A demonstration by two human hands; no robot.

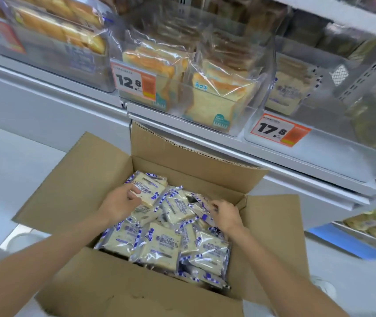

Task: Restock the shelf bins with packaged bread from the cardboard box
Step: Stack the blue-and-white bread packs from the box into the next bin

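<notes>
Fingers [132, 196] of my left hand [119, 203] curl round a blue-and-white bread packet [148, 191] in the cardboard box [150, 291]; my right hand [225, 215] pinches the edge of a second packet [201, 202]. Picking step, I reckon. Next, lift both up to the clear bin [342, 143] behind the 17.8 tag [280, 130], which holds matching packets.

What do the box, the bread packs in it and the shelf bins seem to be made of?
Box: corrugated cardboard, matte brown; fluting shows on the rear flap's edge.
Bread packs: thin glossy plastic film, clear with blue print; crinkled and glinting.
Shelf bins: clear rigid plastic, perhaps acrylic; bread shows through.
</notes>
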